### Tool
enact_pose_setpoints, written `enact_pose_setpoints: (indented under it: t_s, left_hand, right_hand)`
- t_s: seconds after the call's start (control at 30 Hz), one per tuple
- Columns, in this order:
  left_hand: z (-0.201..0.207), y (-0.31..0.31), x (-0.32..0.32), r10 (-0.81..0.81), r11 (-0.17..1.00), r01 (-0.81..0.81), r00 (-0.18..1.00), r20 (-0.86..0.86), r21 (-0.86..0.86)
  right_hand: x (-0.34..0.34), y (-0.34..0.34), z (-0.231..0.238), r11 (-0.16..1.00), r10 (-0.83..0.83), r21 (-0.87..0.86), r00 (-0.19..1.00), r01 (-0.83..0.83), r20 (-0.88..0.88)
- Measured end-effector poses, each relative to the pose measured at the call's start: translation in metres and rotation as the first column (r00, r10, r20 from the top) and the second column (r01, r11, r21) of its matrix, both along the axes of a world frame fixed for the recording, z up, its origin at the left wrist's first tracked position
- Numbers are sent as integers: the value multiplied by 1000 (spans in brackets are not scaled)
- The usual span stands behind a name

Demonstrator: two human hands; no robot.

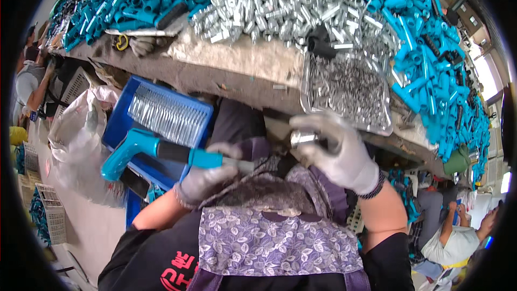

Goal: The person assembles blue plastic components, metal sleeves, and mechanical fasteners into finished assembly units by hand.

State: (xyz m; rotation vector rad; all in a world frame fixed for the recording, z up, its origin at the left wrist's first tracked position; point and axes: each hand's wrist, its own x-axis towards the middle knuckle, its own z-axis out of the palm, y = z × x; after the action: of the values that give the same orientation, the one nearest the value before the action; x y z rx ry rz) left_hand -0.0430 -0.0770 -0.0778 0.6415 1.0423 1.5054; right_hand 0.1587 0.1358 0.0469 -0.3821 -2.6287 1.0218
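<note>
My left hand point(207, 179), in a pale work glove, is closed around a teal-and-black pistol-shaped plastic body point(173, 152). Its curved end points left, and a grey metal rod point(245, 166) sticks out of its right end above my lap. My right hand point(344, 159), gloved too, is raised to the right of the rod and apart from it. Between its thumb and fingers sits a short shiny metal cylinder point(303, 139). Just beyond that hand lies a clear tray point(389, 124) full of small metal pieces point(350, 89).
Across the bench point(237, 56) are heaped silver metal sleeves point(264, 2), with teal plastic parts point(425, 70) on both sides. A blue crate point(121, 110) with stacked metal pieces stands at left, beside a white sack point(78, 134). Other people point(452, 237) sit at right and far left.
</note>
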Motion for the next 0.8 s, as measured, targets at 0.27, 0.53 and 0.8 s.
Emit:
enact_pose_setpoints:
  t_s: [0.27,0.53,0.8]
  left_hand:
    - [12,65,54,-176,973,120,936,304,195]
    - [-6,62,75,-160,984,149,980,121,93]
    - [-12,56,83,-119,990,113,990,77,80]
  right_hand:
    - [47,-59,-73,900,-389,-341,853,271,-348]
    - [75,-64,-98,810,-468,-511,843,288,-266]
    - [68,-67,-105,791,-495,-533,825,300,-270]
